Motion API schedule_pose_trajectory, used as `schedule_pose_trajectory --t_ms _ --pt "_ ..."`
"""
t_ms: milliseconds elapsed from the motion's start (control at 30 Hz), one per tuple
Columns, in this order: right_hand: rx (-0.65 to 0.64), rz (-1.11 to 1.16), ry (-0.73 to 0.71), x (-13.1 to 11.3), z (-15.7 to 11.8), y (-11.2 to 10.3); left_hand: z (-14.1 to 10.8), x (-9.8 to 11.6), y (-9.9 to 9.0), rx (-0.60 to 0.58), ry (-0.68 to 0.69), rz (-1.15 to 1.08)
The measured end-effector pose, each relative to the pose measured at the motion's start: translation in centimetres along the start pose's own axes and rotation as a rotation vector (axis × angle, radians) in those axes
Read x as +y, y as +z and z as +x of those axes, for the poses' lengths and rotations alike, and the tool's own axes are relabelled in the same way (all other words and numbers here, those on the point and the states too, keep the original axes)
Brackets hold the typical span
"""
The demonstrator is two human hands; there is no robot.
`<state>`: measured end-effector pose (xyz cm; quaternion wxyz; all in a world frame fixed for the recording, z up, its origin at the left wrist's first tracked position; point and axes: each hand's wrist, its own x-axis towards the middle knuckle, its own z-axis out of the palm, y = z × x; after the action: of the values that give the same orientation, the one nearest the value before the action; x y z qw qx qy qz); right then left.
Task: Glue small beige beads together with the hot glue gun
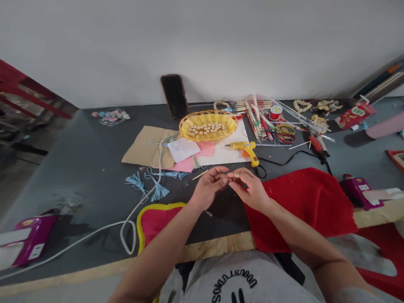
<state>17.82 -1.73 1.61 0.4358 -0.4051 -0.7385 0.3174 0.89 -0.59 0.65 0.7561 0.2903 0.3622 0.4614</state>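
Close together above the table's near half, my left hand (210, 187) and my right hand (249, 188) meet at their fingertips. Both are closed in a pinch on something tiny between them, too small to name. Just beyond my right hand lies a yellow hot glue gun (245, 148), its nozzle pointing left. Under my right forearm spreads a red cloth (309, 202). A pink pad with yellow edging (160, 221) lies beneath my left forearm. Left of my left hand are light blue tassels (160, 191), and a thin wooden stick (200, 175) rests right behind its fingers.
Behind my hands stands a yellow woven basket (232, 126) holding small pale pieces. A phone (175, 97) leans on the wall. Scissors (285, 135), a red thread spool (275, 112) and a juice box (356, 114) are at right. A white cable (139, 204) crosses the left side; purple devices (360, 191) flank me.
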Motion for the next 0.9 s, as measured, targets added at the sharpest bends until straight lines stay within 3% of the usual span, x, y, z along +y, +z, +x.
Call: schedule_pose_trajectory --t_ms 267,433,567,733,900 --pt "-0.068 -0.093 0.055 1.7 -0.7 -0.6 0.1 -0.3 0.1 0.049 0.082 0.043" --pt "-0.003 -0.09 0.131 2.1 -0.8 -0.6 0.2 0.0 -0.1 0.039 0.078 0.022" --pt "-0.037 -0.06 0.1 1.8 -0.9 -0.5 0.0 -0.1 0.0 0.01 0.052 0.059" --pt "0.066 -0.097 0.166 1.0 -0.7 -1.6 0.0 -0.4 -0.1 0.026 0.057 0.08" --pt "-0.01 0.005 0.007 0.7 -0.9 -1.0 0.0 -0.6 -0.3 0.0 0.061 0.125"
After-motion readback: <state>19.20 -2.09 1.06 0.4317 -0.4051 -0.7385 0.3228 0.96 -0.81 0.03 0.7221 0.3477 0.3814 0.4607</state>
